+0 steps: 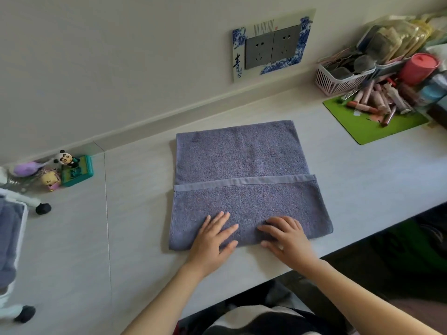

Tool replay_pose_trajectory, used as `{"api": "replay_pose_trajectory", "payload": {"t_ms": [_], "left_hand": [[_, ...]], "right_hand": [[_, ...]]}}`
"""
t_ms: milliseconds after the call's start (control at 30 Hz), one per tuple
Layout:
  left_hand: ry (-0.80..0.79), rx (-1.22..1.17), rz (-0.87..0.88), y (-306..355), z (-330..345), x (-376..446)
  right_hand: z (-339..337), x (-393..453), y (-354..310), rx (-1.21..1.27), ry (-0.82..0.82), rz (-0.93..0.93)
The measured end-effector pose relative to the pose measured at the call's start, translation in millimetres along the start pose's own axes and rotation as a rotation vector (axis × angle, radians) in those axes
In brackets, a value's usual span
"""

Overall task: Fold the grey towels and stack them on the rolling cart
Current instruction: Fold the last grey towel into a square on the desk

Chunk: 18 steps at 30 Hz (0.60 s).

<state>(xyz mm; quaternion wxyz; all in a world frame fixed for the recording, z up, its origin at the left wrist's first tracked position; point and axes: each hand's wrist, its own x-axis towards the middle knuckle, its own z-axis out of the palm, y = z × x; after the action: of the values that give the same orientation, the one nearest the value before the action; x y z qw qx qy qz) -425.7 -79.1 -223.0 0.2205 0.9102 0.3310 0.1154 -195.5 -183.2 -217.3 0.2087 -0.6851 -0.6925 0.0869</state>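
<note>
Rolling cart [14, 238] cut off at frame edge, far left of left hand [212, 240]; folded grey cloth inside, partly hidden. Pink slatted basket [338, 81] far beyond right hand [287, 235] held dark round items, hard to identify. Grey terry towel [244, 180] lay on worktop [135, 238], near flap folded over, hemmed band across middle. Both hands flat on near flap, fingers spread, pressing, gripping nothing.

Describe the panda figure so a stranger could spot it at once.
Follow the grey table to its far left end, where small toys cluster against the wall. The panda figure stands on a green box there; it alone is black and white, beside purple and pink toys.
</note>
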Motion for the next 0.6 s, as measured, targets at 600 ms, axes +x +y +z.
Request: {"api": "replay_pose_trajectory", "payload": {"t_ms": [600], "left_hand": [[-0.167, -0.199, -0.300, 9, -38, 34]], "right_hand": [[-30, 51, -7, 0.193, -0.378, 0.245]]}}
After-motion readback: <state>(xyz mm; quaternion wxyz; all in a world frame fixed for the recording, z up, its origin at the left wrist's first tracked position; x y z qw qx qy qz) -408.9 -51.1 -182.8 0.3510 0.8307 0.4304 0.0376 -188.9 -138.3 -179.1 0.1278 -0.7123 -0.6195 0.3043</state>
